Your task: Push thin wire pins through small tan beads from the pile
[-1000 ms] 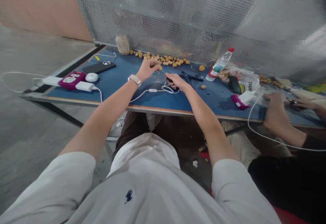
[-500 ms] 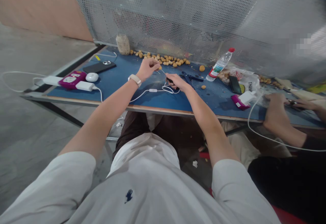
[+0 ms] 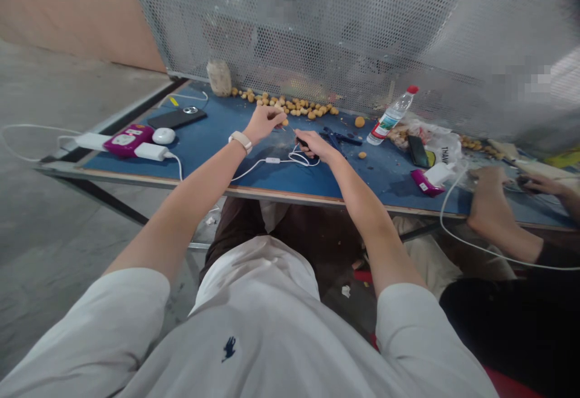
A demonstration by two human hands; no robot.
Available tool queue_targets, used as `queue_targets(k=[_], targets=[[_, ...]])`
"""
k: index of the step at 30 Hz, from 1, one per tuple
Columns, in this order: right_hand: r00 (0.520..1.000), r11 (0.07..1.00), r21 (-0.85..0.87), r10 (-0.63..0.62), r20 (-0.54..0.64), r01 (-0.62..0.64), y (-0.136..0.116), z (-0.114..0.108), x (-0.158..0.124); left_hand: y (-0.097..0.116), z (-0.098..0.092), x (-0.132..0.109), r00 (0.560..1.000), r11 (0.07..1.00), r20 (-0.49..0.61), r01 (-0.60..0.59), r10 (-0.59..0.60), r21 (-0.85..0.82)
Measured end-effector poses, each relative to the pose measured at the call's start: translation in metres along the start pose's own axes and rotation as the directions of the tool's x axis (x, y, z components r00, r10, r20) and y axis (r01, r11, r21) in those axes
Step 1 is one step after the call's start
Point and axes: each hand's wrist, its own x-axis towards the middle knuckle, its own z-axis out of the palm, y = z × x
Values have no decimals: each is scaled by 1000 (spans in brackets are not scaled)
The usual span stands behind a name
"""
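Black-handled tool [image 3: 301,142] is gripped right here in the right hand [image 3: 316,145], fingers closed firmly around the handle, with the forearm reached out over the blue workbench top [image 3: 317,183]. Its thin metal shaft [image 3: 288,125] is pointed up and to the left, the long axis slanting across toward the left hand [image 3: 263,124], where the fingers [image 3: 275,116] are bunched into a pinch just beside the tip; whether anything is held there cannot be told. A white cable [image 3: 272,160] is looped beneath the right hand. Golden-brown lumps [image 3: 294,107] are strewn along the far edge, and a co-worker's hand [image 3: 487,195] is seen well off to the right, beside a magenta power bank [image 3: 426,182].
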Motion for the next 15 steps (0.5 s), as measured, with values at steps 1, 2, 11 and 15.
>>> queue_targets(k=[1, 2, 11, 15], targets=[[1000, 1000, -4, 5, -2, -5, -1, 0, 0, 0, 0, 0, 1000, 1000, 0, 2, -2, -1], [1000, 1000, -8, 11, -6, -12, -1, 1, -1, 0, -1, 0, 1000, 1000, 0, 5, -5, -1], [1000, 997, -74, 10, -5, -10, -6, 4, -5, -12, 5, 3, 998, 997, -15, 62, -63, -46], [1000, 994, -108, 10, 6, -9, -8, 7, -7, -13, 5, 4, 993, 987, -17, 114, -117, -111]])
